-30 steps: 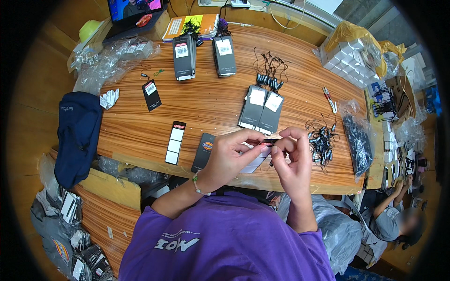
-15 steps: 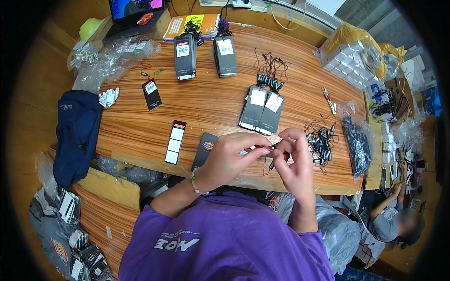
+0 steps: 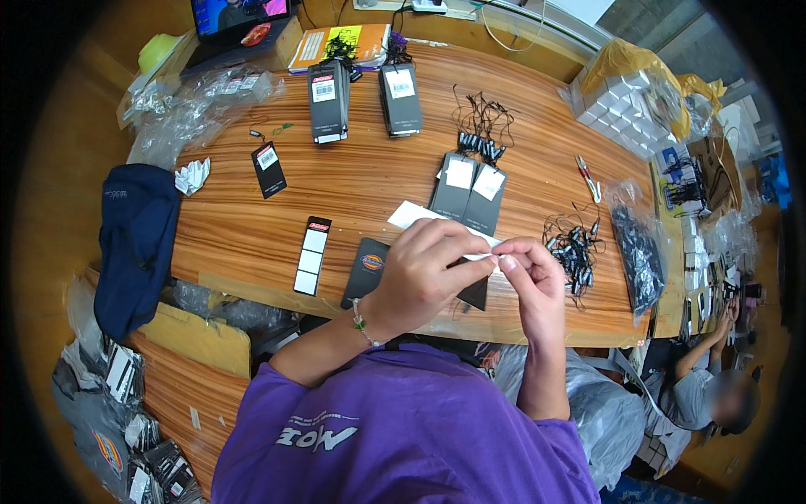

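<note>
My left hand (image 3: 432, 269) and my right hand (image 3: 535, 277) meet over the table's front part, fingertips pinched together at the end of a hang tag. A white part of this hang tag (image 3: 409, 214) sticks out beyond my left hand, and a dark piece (image 3: 475, 292) shows below the fingers. My fingers hide any cord at the pinch. Just left of my left hand lies a dark tag with a coloured emblem (image 3: 366, 267). Beyond the hands are two stacks of grey tags (image 3: 456, 191) with cords. Right of my right hand lies a heap of black cords with small toggles (image 3: 575, 252).
A black tag with white panels (image 3: 312, 256) and a corded tag (image 3: 269, 170) lie to the left. Two tag stacks (image 3: 329, 109) stand farther back. Red-handled snips (image 3: 589, 179), a plastic bag (image 3: 635, 252) and white boxes (image 3: 617, 105) are on the right. Another person (image 3: 705, 391) sits at far right.
The tag's white part has come into sight beyond my left hand, and a dark piece now shows beneath. My right fingers have closed in toward the left fingertips.
</note>
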A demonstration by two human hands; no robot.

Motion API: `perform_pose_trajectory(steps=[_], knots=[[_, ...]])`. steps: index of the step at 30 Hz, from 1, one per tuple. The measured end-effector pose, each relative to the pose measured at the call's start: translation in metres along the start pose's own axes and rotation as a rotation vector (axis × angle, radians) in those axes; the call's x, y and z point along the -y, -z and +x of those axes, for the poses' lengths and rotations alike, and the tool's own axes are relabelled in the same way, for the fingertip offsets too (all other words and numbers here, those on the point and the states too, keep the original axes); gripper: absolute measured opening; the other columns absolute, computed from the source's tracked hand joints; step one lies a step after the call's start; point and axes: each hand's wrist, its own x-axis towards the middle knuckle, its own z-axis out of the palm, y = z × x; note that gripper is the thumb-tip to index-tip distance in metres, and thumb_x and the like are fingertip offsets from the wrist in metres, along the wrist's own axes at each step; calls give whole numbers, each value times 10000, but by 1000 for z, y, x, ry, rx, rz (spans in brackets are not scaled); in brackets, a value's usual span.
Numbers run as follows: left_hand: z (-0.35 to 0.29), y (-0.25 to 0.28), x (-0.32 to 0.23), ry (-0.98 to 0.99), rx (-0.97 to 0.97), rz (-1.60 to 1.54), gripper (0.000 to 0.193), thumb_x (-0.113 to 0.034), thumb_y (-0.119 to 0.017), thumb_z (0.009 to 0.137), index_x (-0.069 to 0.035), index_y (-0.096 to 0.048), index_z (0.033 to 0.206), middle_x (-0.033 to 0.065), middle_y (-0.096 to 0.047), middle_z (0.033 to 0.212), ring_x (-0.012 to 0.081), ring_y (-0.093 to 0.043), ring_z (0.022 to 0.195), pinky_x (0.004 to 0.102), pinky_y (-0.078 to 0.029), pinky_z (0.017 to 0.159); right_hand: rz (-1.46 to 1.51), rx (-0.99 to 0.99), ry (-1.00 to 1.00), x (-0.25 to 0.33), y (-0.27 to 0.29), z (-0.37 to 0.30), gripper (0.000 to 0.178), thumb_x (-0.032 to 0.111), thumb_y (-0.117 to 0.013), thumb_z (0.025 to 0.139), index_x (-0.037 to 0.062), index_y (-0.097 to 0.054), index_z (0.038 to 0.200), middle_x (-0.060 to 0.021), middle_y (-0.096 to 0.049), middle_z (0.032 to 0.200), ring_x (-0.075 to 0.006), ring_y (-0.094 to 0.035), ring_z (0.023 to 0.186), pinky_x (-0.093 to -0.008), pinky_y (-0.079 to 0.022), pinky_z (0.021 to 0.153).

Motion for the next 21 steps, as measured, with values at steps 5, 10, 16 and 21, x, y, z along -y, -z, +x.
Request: perform_pose_trajectory(steps=[5,10,16,21], knots=[[0,-3,2,-33,31,-62,141,-54,-661,661,-80,-647,799,4,-618,805,180,-587,752,297,-431,648,306,-201,136,-8,9,6,62,112,-483,880,57,-499,857,-51,-514,913,-149,-477,906,-303,-389,802],[-10,-9,6,339,46,-407,111,38,-625,722,-26,-610,812,62,-617,834,152,-598,763,265,-460,600,724,26,255,4,16,17,88,159,-385,938,82,-409,974,-24,-436,644,-133,-413,571,-302,-407,644],[-15,-22,8,507,16,-722,118,32,-628,725,-29,-600,822,76,-611,866,190,-600,803,300,-470,719,1211,195,129,-2,12,30,122,174,-337,954,93,-423,987,7,-343,605,-95,-320,525,-245,-325,511],[-18,-25,13,391,-14,-430,153,-17,-659,716,-31,-619,863,94,-564,979,208,-555,909,295,-439,779,1198,174,161,-2,10,32,139,188,-333,957,90,-429,975,7,-340,606,-95,-313,528,-244,-319,503]])
